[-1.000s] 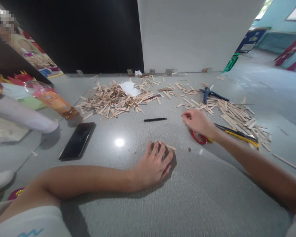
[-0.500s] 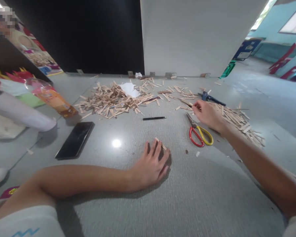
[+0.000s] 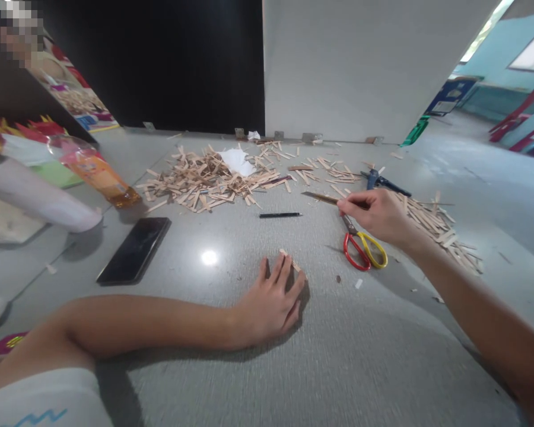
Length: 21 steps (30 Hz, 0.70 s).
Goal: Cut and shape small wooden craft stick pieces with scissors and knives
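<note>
My left hand rests on the grey surface, its fingers bent and pressing a short, flat wooden stick down by the fingertips. In the pinched fingers of my right hand is a thin, brown, stick-like tool with a narrow tip pointing left; its exact kind does not show. Scissors with one red and one yellow handle lie just below the right hand, their blades partly hidden by it. A black pen lies between the two hands, farther back.
A heap of wooden sticks with white paper lies at the back. More sticks and a dark blue tool are at right. Leftward are a phone, a bottle and a pale tube. A board stands behind.
My right hand has lifted from the sticks and moved toward me, bringing the thin brown tool over the scissors' blades. The left hand stays on its stick.
</note>
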Each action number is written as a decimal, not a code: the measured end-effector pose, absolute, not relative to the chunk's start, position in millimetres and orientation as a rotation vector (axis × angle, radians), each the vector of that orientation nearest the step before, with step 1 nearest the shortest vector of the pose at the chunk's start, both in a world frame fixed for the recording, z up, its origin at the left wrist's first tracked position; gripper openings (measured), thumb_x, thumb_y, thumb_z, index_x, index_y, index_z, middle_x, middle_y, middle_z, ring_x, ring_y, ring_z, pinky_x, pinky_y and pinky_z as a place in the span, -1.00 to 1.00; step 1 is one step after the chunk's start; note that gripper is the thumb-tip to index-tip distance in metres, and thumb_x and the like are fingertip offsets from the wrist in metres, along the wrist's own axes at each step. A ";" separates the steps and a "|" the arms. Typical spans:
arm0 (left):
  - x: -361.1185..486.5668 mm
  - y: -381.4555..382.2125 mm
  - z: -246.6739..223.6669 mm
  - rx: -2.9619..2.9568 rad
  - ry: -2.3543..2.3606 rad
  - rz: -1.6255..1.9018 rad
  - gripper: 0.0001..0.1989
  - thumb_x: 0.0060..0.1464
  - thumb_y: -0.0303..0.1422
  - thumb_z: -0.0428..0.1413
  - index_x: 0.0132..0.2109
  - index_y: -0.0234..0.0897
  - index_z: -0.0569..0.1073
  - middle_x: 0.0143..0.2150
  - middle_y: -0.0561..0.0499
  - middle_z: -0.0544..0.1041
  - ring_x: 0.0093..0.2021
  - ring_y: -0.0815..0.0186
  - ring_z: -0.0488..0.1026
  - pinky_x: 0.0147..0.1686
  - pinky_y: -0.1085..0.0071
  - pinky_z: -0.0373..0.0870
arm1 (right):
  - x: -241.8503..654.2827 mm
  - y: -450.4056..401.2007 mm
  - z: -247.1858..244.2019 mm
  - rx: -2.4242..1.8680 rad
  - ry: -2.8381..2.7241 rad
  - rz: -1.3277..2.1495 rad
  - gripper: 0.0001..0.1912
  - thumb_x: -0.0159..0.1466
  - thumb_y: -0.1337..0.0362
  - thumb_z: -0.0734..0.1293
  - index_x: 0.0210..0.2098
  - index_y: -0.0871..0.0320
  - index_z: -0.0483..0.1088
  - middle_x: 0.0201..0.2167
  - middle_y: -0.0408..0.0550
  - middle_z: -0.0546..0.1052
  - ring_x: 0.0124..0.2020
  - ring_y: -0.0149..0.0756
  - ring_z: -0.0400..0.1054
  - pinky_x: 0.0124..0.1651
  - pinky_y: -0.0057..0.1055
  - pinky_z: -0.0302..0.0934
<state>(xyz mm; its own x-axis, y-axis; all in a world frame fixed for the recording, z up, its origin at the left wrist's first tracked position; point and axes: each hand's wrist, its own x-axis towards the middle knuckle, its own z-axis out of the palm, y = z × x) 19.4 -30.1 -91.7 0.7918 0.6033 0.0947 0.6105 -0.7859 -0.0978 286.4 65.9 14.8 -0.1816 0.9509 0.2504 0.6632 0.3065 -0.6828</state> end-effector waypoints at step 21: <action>12.4 -37.0 -84.2 -2.619 -0.505 -0.727 -0.69 0.40 -0.48 0.07 0.20 -0.46 0.53 0.10 -0.30 0.68 0.07 0.01 0.64 0.21 -0.03 0.51 | 283.3 64.3 10.1 -1.325 -1.863 0.636 -0.70 0.28 0.04 0.49 -0.16 0.14 0.62 -0.52 -0.12 0.59 -0.62 -0.39 0.26 -0.49 -0.38 0.18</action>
<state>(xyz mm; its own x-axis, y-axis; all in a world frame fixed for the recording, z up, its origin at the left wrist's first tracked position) 12.4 -37.0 -84.2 0.8022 0.2369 0.5481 0.4306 -0.8654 -0.2561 283.3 64.3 10.1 -0.1833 0.9399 0.2883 0.5672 0.3406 -0.7499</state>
